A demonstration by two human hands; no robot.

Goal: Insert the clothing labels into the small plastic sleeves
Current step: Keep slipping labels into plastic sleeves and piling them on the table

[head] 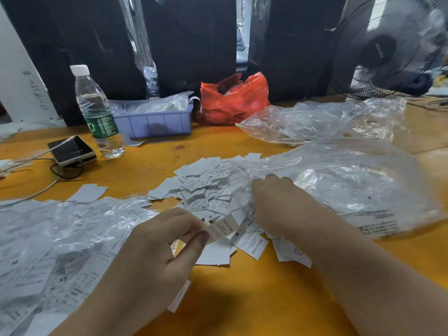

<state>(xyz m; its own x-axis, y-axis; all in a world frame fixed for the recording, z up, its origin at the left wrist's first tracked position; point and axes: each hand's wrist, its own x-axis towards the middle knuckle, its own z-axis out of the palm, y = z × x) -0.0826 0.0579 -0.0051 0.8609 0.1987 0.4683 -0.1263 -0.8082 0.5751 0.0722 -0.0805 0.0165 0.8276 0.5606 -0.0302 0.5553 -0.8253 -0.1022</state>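
- The tabletop was smooth orange-yellow wood, carrying everything else; it was strewn with work, and by my judgement the task was somewhere in its middle.
- A large clear plastic bag lay crinkled and glossy at the right, with printed text along its near edge; whether it held the small sleeves I could not tell.
- A heap of crumpled clear plastic with labels showing through lay at the left; it looked like finished pieces, though that is a guess.
- The loose pile of labels sat mid-table, flat white rectangles printed with size marks such as XS and M; many were bare of any sleeve, so much seemed left to do.
- The right hand rested at the edge of the big bag beside the pile, fingers curled downward; whether they gripped anything I could not tell.
- The left hand was nearer the camera; its thumb and forefinger pinched one label.
- That label, a thin pale strip with faint print, stood out over the pile's near edge; whether it was sleeved I could not tell.
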